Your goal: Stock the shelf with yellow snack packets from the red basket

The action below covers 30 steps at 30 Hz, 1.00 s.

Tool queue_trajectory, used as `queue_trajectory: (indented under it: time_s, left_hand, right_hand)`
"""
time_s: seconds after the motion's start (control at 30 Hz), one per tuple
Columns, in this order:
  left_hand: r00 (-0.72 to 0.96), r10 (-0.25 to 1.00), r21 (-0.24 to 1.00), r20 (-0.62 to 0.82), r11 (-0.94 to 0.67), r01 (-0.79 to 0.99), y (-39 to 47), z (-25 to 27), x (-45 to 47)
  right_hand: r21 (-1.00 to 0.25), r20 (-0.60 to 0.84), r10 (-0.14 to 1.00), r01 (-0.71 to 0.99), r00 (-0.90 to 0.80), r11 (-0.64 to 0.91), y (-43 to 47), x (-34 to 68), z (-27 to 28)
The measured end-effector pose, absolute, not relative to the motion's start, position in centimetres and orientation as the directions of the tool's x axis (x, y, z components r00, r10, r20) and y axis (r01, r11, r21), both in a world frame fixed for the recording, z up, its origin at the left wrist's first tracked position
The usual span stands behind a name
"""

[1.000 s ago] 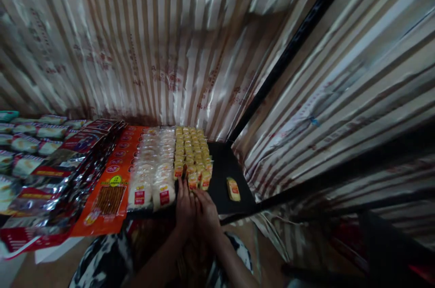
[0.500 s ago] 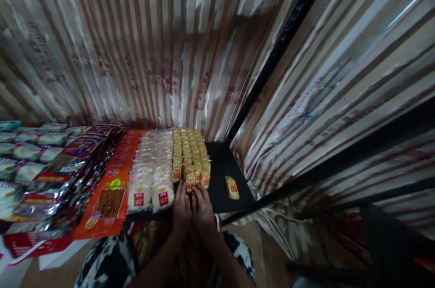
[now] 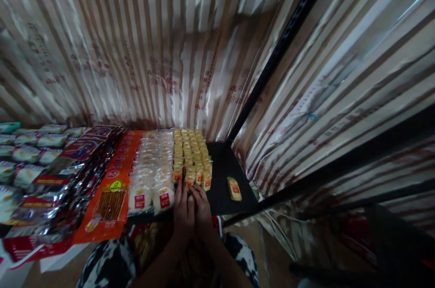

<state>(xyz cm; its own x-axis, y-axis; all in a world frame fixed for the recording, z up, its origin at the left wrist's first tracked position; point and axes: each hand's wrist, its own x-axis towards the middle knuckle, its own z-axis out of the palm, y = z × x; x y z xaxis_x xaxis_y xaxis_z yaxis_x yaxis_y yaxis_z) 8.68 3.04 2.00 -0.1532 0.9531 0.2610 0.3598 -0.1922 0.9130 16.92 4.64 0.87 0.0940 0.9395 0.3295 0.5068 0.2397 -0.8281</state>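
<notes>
Head view: the left hand (image 3: 183,213) and right hand (image 3: 203,210) meet at the yellow packets (image 3: 189,178), fingers (image 3: 178,193) close together, pinch unclear; light, even pressure should keep them straight.

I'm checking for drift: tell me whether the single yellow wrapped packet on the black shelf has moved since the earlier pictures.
No: the yellow wrapped packet lies in the same place relative to the slanting black post.

We seem to be in a snack shop or stall. We see rows of yellow snack packets (image 3: 192,149) and overlapping orange snack bags (image 3: 110,204) on a black shelf (image 3: 220,174).
</notes>
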Motion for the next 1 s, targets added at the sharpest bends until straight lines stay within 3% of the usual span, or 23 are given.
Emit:
queue_trajectory:
  time_s: [0.2,0.57,0.8,1.0]
  left_hand:
    - [-0.130,0.981,0.945,0.141,-0.094,0.314,2.3,1.9,8.6]
    - [-0.151,0.986,0.989,0.067,-0.045,0.142,2.8,2.1,8.8]
    - [-0.159,0.979,0.973,0.130,-0.094,0.212,2.7,1.5,8.7]
    - [-0.138,0.980,0.968,0.141,-0.107,0.227,2.5,1.2,8.5]
  right_hand:
    - [-0.807,0.344,0.930,0.546,0.127,0.224,5.0,17.0,0.7]
    - [-0.807,0.378,0.917,0.530,0.128,0.259,5.8,16.6,1.7]
    - [-0.895,0.273,0.942,0.410,0.194,0.175,5.9,16.0,1.9]
    - [-0.829,0.347,0.933,0.497,0.098,0.256,6.4,16.3,2.2]
